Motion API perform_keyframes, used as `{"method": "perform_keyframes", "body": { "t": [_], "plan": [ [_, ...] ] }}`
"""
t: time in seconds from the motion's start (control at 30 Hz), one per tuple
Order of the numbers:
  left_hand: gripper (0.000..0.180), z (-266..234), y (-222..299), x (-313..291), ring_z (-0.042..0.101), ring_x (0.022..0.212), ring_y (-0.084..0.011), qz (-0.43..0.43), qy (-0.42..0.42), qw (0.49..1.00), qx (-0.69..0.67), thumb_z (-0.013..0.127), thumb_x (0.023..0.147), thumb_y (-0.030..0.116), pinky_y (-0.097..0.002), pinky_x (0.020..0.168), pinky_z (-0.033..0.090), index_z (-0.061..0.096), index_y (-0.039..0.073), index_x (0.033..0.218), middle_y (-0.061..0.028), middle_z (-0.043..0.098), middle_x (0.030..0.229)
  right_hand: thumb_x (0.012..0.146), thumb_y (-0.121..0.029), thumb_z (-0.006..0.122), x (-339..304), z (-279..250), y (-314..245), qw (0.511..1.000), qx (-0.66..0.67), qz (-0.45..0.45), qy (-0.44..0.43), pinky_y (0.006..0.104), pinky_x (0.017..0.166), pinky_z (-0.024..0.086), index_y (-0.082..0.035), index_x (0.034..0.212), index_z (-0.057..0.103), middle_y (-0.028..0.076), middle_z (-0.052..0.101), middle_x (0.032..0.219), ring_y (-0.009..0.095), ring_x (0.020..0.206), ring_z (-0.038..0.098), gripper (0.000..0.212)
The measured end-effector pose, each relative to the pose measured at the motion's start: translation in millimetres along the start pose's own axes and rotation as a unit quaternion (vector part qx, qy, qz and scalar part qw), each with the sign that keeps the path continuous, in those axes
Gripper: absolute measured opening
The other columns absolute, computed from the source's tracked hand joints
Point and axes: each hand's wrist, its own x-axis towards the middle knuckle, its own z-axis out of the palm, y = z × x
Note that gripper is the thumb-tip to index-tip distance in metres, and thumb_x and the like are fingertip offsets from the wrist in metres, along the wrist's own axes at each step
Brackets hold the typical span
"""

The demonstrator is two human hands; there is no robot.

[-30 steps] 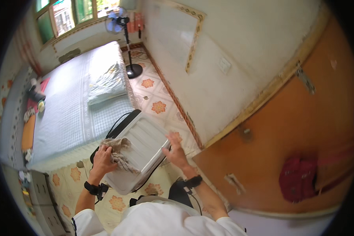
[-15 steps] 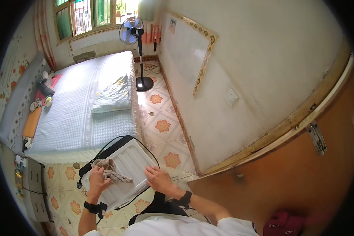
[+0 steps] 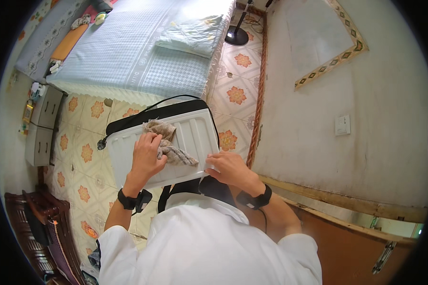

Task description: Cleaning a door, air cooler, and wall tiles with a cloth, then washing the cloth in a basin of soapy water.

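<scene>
A flat white ribbed plastic panel point(image 3: 195, 128) lies in front of me, with a black section along its far side. A black cord point(image 3: 176, 97) loops over that far side, and its plug-like end point(image 3: 101, 144) hangs at the left. My left hand point(image 3: 148, 154) is closed on a crumpled beige, patterned rag point(image 3: 178, 156) that rests on the ribs. At the panel's near right edge, my right hand point(image 3: 228, 167) grips the rim with bent fingers, its thumb toward me. What supports the panel underneath is hidden.
A bed point(image 3: 128, 61) with a folded quilt point(image 3: 192, 35) stands ahead. Left are a grey drawer cabinet point(image 3: 45, 118) and a dark wooden chair point(image 3: 38, 232). A fan base point(image 3: 237, 36) stands beyond, by the wall. An orange-brown door point(image 3: 328, 237) is at lower right.
My view has tipped downward, so the panel and hands sit higher in the picture. The left hand still holds the rag on the panel; the right hand stays at its right edge.
</scene>
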Motion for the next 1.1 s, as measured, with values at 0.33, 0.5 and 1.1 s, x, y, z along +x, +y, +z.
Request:
{"method": "perform_keyframes", "body": {
  "t": [0.33, 0.5, 1.1],
  "plan": [
    [0.043, 4, 20, -2, 0.05, 0.098, -0.0279, -0.092, 0.015, 0.995, 0.024, 0.059, 0.059, 0.013, -0.0384, 0.083, 0.04, 0.059, 0.007, 0.102, -0.008, 0.055, 0.101, 0.083, -0.027, 0.06, 0, -33, 108, 0.897, 0.398, 0.087, -0.171, 0.0288, 0.068, 0.048, -0.003, 0.099, 0.063, 0.009, 0.066, 0.084, 0.017, 0.075, 0.063, 0.029],
    [0.042, 9, 32, 9, 0.05, 0.097, -0.0284, -0.141, 0.008, 0.989, 0.047, 0.057, 0.059, 0.012, -0.0389, 0.084, 0.039, 0.059, 0.008, 0.101, -0.0072, 0.056, 0.102, 0.075, -0.023, 0.063, -97, 82, 286, 0.902, 0.261, 0.313, -0.145, 0.0319, 0.068, 0.047, 0.0, 0.09, 0.061, 0.011, 0.064, 0.078, 0.02, 0.071, 0.06, 0.027],
    [0.04, 18, 44, 23, 0.05, 0.093, -0.0319, -0.18, -0.003, 0.983, 0.045, 0.052, 0.061, -0.001, -0.0373, 0.086, 0.039, 0.054, 0.003, 0.101, -0.0131, 0.055, 0.098, 0.069, -0.03, 0.062, -279, 126, 303, 0.718, 0.282, 0.372, -0.517, 0.0339, 0.072, 0.046, -0.004, 0.105, 0.062, 0.01, 0.066, 0.095, 0.02, 0.083, 0.058, 0.044]
  ]
}}
